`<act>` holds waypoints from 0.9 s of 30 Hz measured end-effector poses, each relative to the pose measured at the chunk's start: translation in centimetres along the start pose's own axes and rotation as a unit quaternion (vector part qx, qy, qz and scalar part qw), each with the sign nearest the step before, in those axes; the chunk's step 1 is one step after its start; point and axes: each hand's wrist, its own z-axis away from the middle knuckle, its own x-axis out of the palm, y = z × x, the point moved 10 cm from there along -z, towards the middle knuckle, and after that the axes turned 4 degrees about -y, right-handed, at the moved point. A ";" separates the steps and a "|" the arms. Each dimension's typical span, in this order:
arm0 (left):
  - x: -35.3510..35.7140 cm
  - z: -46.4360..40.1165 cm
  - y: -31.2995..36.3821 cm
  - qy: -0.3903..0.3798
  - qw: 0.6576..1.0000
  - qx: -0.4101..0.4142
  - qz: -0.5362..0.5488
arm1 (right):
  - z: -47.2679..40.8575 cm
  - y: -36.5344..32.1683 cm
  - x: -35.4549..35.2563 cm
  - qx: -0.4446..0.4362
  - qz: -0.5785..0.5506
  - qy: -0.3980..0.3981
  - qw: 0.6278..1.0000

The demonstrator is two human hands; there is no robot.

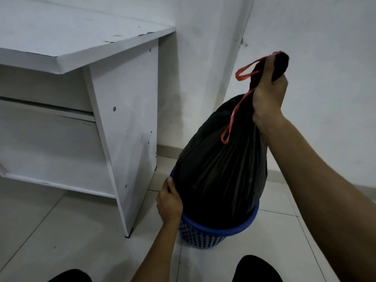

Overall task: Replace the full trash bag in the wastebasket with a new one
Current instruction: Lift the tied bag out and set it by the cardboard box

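Knees (258,269) cropped, trash bag (221,169) hiding wastebasket (213,231) interior

Trash bag (221,169) in wastebasket (219,231) (floor), desk (91,58) left, wall (315,37) behind.

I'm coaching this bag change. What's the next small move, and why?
Probably keep lifting straight up. The right hand grips the bag by its gathered neck, but its bottom still sits inside the basket, which the left hand holds by the rim.

You stand on a pale tiled floor (77,231); on it sit the blue perforated wastebasket (205,235) and, just beside it, the white bench (122,123).
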 end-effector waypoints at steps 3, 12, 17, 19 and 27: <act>0.4 -0.3 1.3 -0.012 1.000 0.013 -0.021 | -0.8 -1.8 0.7 -0.018 -0.039 -0.002 0.999; 0.4 0.5 -0.7 -0.053 0.995 -0.016 -0.084 | -0.7 -2.6 2.6 0.017 -0.077 0.007 0.997; -0.8 -0.1 -0.8 -0.054 0.995 -0.012 -0.078 | -2.7 -3.5 -2.6 0.011 -0.124 0.075 0.989; -1.5 0.0 -1.5 -0.054 0.996 -0.018 -0.064 | -3.0 -4.0 -2.7 0.007 -0.114 0.061 0.992; -1.9 -0.7 -0.3 -0.051 0.998 0.013 -0.025 | -2.9 -6.1 1.0 -0.016 -0.100 -0.014 0.995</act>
